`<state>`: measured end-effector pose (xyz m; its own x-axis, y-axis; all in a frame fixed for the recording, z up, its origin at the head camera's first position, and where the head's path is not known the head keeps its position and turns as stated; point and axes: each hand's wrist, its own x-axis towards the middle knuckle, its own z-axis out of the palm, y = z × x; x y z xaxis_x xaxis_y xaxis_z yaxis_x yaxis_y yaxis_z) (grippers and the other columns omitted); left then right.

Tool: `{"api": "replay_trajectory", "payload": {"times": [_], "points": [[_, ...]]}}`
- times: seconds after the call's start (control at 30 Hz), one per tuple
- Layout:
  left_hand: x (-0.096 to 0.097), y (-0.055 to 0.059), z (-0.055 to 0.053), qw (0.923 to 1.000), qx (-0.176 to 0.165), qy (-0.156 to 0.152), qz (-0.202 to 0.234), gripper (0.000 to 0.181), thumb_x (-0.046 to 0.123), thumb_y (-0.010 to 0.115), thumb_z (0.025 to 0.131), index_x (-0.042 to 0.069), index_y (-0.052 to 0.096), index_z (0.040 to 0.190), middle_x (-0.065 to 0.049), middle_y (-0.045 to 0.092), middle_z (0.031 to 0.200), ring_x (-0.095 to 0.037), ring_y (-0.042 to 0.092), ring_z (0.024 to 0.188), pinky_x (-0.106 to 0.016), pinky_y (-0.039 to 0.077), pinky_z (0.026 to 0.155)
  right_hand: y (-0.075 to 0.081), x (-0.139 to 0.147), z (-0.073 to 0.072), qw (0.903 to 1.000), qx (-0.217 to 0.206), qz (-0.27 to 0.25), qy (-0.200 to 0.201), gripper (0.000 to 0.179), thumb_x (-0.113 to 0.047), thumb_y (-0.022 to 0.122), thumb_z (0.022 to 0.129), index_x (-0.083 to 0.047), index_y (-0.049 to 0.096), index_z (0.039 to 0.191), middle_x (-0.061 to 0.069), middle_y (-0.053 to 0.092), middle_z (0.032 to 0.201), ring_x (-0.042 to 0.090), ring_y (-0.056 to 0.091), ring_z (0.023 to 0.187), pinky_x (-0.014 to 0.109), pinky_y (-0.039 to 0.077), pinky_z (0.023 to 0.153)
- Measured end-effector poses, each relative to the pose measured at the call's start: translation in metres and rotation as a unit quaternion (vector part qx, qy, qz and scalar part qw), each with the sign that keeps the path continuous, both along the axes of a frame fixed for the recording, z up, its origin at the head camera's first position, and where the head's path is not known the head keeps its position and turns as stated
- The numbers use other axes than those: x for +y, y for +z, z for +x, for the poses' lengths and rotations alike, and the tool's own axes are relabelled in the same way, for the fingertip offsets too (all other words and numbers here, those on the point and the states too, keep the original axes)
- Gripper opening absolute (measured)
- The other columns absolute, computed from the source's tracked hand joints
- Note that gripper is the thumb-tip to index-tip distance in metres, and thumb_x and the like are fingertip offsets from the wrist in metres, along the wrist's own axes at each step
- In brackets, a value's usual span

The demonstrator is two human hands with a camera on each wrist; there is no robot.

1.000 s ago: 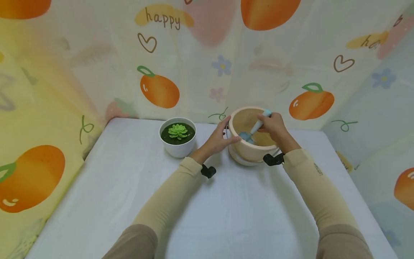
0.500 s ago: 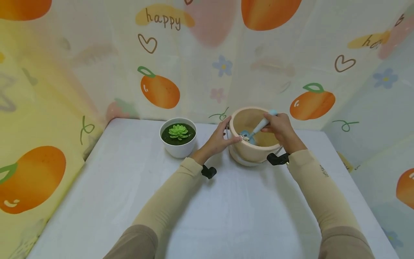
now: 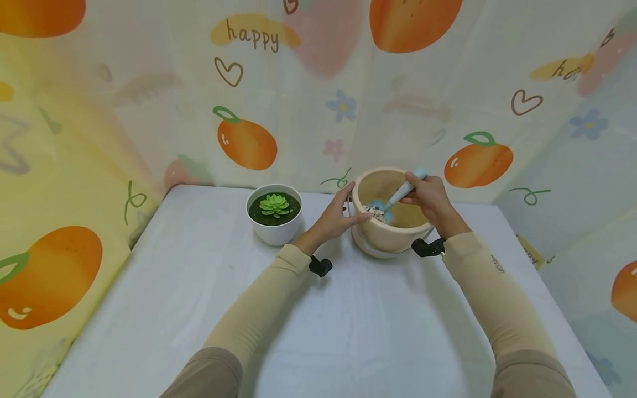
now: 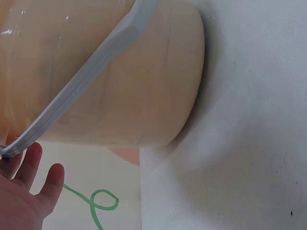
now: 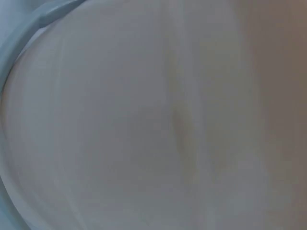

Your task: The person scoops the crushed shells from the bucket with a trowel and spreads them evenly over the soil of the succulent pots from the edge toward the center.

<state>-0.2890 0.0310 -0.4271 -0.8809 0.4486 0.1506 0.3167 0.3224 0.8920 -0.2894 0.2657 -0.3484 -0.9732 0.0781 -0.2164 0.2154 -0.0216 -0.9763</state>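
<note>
Fruit-printed backdrop point(image 3: 298, 99), white table point(image 3: 209, 265). Head view: your left hand point(image 3: 334, 216), fingers straight, touches the beige bucket point(image 3: 385, 239) at its rim; your right hand point(image 3: 432, 198) grips a blue scoop point(image 3: 400, 193), its head inside. Left wrist: your fingers near the grey handle point(image 4: 79, 86). Right wrist: bucket wall, blurred.

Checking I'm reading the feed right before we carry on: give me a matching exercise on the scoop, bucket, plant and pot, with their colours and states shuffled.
Things:
1. scoop
2. bucket
3. plant
4. pot

Colours and states:
A. white, with dark filling
B. peach, with the left grip at its rim
C. pale blue, held in the right grip
D. green, rosette-shaped

Pairs: 1-C, 2-B, 3-D, 4-A
</note>
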Motion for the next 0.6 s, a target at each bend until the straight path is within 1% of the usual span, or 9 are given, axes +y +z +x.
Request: {"api": "replay_trajectory", "payload": {"times": [0.07, 0.17, 0.27, 0.33, 0.47, 0.6], "points": [[-0.0006, -0.0003, 0.0002, 1.0000, -0.003, 0.000, -0.001, 0.092, 0.035, 0.071, 0.088, 0.013, 0.015, 0.157, -0.011, 0.038, 0.147, -0.023, 0.040, 0.129, -0.047, 0.040, 0.105, -0.0004, -0.0002, -0.0002, 0.9999, -0.002, -0.005, 0.015, 0.022, -0.018, 0.053, 0.100, 0.003, 0.050, 0.102, 0.000, 0.068, 0.066, 0.010, 0.070, 0.063, 0.022, 0.058, 0.061], [-0.0013, -0.0002, 0.0003, 1.0000, -0.006, 0.000, -0.003, 0.092, 0.036, 0.071, 0.088, 0.014, 0.014, 0.157, -0.011, 0.037, 0.148, -0.023, 0.040, 0.129, -0.047, 0.040, 0.105, -0.0011, 0.0000, -0.0006, 0.9992, -0.004, -0.010, 0.039, 0.014, -0.010, 0.056, 0.098, 0.002, 0.051, 0.100, -0.001, 0.070, 0.069, 0.009, 0.071, 0.065, 0.022, 0.058, 0.064], [-0.0018, 0.0003, 0.0002, 1.0000, -0.004, 0.001, -0.002, 0.093, 0.036, 0.071, 0.087, 0.014, 0.014, 0.157, -0.011, 0.037, 0.148, -0.023, 0.040, 0.130, -0.048, 0.039, 0.108, -0.0013, -0.0006, -0.0007, 0.9987, 0.002, -0.014, 0.049, 0.010, -0.006, 0.058, 0.096, 0.001, 0.051, 0.097, -0.001, 0.071, 0.070, 0.009, 0.071, 0.066, 0.022, 0.058, 0.064], [-0.0018, 0.0007, 0.0000, 1.0000, -0.003, 0.003, 0.000, 0.092, 0.036, 0.071, 0.087, 0.013, 0.015, 0.157, -0.011, 0.037, 0.147, -0.024, 0.040, 0.130, -0.048, 0.038, 0.109, -0.0016, -0.0006, -0.0007, 0.9988, 0.004, -0.013, 0.047, 0.011, -0.007, 0.058, 0.096, 0.001, 0.051, 0.097, -0.002, 0.071, 0.069, 0.008, 0.071, 0.066, 0.022, 0.058, 0.064], [-0.0016, 0.0015, 0.0006, 1.0000, -0.007, 0.001, 0.001, 0.092, 0.035, 0.071, 0.087, 0.013, 0.015, 0.157, -0.012, 0.038, 0.146, -0.027, 0.040, 0.131, -0.047, 0.039, 0.107, -0.0014, 0.0008, 0.0003, 0.9994, 0.002, -0.022, 0.026, 0.014, -0.010, 0.058, 0.097, 0.002, 0.052, 0.098, -0.001, 0.071, 0.068, 0.009, 0.070, 0.065, 0.022, 0.058, 0.061], [-0.0010, 0.0011, 0.0006, 0.9999, -0.010, 0.000, 0.002, 0.092, 0.035, 0.071, 0.087, 0.013, 0.015, 0.157, -0.013, 0.039, 0.144, -0.028, 0.041, 0.131, -0.046, 0.040, 0.105, 0.0010, 0.0053, 0.0016, 0.9986, -0.007, -0.051, 0.013, 0.016, -0.011, 0.057, 0.097, 0.003, 0.052, 0.100, 0.001, 0.071, 0.068, 0.011, 0.071, 0.066, 0.024, 0.058, 0.062]]}}
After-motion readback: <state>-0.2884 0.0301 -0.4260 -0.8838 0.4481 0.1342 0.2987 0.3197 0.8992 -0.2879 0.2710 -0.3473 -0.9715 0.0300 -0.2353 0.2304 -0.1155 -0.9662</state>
